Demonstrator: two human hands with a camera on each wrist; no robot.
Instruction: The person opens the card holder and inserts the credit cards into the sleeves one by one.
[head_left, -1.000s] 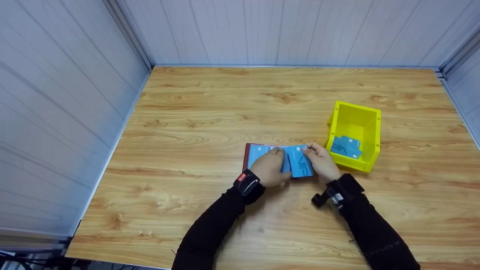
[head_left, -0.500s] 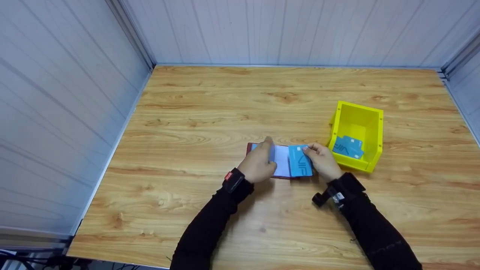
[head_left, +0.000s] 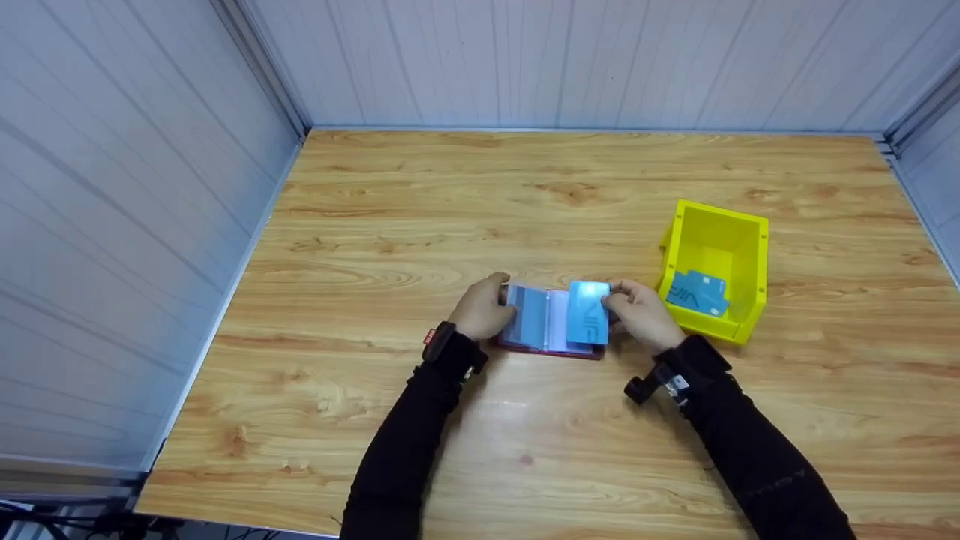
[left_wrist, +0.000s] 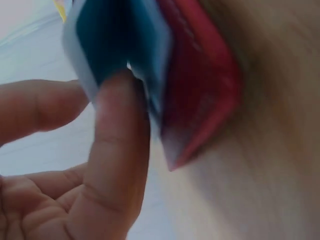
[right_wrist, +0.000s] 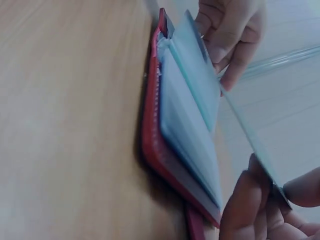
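Your left hand (head_left: pixel 480 309) pinched a blue-grey, translucent plastic sleeve on the left side of the open, red-covered card holder (head_left: pixel 531 318), thumb inside the fold, probably to keep the leaves parted. Your right hand (head_left: pixel 643 316) pinched a flat, sky-blue rectangular card (head_left: pixel 586 313) by its right edge, which left its face uncovered; it was tilted above the holder's right side. The holder lay on the wood-grain table (head_left: pixel 480 210), and the open yellow plastic bin (head_left: pixel 706 327) stood just right of your right hand, presumably for easy reach, with overlapping blue cards (head_left: pixel 697 292) at its near end. The held card read "VIP" sideways; the red wristband tag (head_left: pixel 429 337) was too small to read.
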